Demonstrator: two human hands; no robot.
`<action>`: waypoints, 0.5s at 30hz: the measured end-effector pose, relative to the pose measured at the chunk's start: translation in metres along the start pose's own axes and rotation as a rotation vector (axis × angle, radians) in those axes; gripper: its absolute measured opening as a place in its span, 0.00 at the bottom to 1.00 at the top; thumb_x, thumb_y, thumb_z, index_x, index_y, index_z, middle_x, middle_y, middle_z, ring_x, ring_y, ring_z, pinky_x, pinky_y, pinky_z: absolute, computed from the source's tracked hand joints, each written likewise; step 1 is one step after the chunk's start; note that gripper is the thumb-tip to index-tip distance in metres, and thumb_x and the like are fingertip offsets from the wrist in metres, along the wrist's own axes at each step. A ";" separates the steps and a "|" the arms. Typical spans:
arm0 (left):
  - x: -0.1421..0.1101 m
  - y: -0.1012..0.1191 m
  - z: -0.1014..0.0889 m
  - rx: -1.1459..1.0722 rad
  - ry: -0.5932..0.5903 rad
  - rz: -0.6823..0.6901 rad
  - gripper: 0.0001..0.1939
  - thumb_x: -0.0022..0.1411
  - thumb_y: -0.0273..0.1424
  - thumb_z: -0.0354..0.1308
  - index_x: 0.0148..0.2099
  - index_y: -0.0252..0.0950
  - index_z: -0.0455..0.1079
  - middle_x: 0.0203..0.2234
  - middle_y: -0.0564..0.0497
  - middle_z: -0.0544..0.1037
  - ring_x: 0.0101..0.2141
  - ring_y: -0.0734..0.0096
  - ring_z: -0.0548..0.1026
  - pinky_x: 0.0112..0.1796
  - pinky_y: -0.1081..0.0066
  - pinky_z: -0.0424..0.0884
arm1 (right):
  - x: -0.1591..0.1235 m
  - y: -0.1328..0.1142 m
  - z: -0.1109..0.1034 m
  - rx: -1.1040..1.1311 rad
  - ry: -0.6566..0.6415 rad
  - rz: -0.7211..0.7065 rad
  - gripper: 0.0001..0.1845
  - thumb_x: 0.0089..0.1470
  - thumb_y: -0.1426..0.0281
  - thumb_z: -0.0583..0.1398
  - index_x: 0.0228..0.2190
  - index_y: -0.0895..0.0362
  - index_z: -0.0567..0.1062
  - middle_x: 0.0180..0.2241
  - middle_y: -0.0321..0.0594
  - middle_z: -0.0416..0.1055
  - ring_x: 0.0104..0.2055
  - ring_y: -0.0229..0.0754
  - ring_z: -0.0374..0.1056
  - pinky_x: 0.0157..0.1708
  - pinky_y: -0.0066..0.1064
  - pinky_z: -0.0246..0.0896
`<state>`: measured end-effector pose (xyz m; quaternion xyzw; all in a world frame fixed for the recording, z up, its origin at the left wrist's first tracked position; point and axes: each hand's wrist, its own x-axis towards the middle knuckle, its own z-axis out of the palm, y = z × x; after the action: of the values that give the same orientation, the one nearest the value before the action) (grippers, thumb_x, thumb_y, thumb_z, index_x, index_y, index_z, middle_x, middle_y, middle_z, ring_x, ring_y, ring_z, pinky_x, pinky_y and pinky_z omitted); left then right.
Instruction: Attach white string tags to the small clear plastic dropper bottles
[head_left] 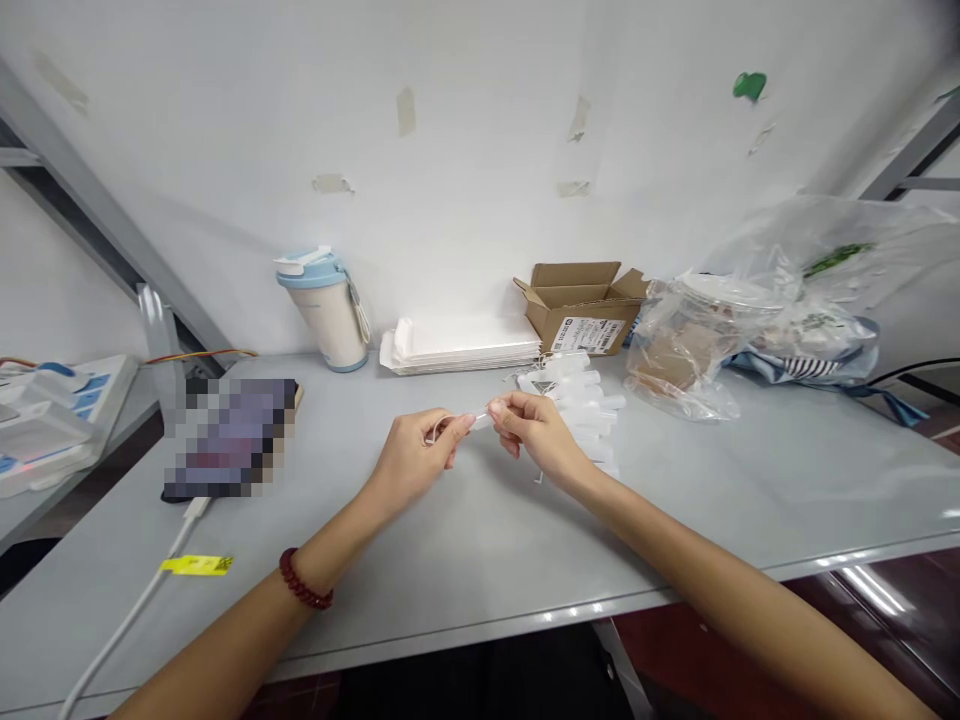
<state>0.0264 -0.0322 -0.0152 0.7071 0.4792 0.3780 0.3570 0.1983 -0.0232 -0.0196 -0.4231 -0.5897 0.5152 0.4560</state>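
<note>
Both hands meet above the middle of the grey table (pixel 480 540). My left hand (pixel 415 455) is closed in a pinch on a thin white loop or string. My right hand (pixel 531 428) is closed on a small white tube (pixel 481 419), whose tip points toward the left fingers. The two hands hold the same small piece between them. Just behind my right hand lies a pile of similar white tubes (pixel 581 395). A dark red bead bracelet (pixel 304 583) sits on my left wrist.
A blue-lidded cup (pixel 328 305), a stack of white trays (pixel 459 345) and an open cardboard box (pixel 581 303) stand along the wall. Clear plastic bags (pixel 757 315) lie at right. A blurred phone (pixel 229 435) with a white cable (pixel 139 605) lies at left.
</note>
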 end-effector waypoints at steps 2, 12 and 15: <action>0.000 0.000 0.000 0.091 0.015 0.053 0.19 0.60 0.41 0.52 0.22 0.36 0.65 0.15 0.55 0.67 0.20 0.74 0.65 0.26 0.73 0.61 | 0.000 0.002 0.000 0.024 0.001 0.032 0.19 0.51 0.57 0.58 0.20 0.56 0.62 0.16 0.28 0.54 0.16 0.31 0.52 0.18 0.27 0.48; 0.006 -0.004 -0.002 -0.075 -0.123 -0.006 0.16 0.59 0.42 0.53 0.28 0.35 0.69 0.17 0.54 0.69 0.21 0.73 0.68 0.25 0.74 0.64 | -0.003 0.011 0.003 -0.938 -0.121 -0.558 0.14 0.62 0.66 0.49 0.42 0.58 0.69 0.38 0.47 0.70 0.40 0.46 0.64 0.40 0.37 0.55; 0.009 -0.004 -0.005 -0.145 -0.101 -0.059 0.17 0.58 0.42 0.54 0.26 0.34 0.69 0.17 0.53 0.71 0.20 0.73 0.69 0.25 0.73 0.66 | 0.001 0.014 0.000 -1.027 -0.132 -0.557 0.13 0.63 0.68 0.48 0.42 0.59 0.69 0.34 0.46 0.70 0.36 0.44 0.63 0.36 0.34 0.54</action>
<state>0.0222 -0.0221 -0.0148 0.6833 0.4524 0.3648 0.4420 0.1985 -0.0211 -0.0335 -0.3860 -0.8797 0.0497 0.2731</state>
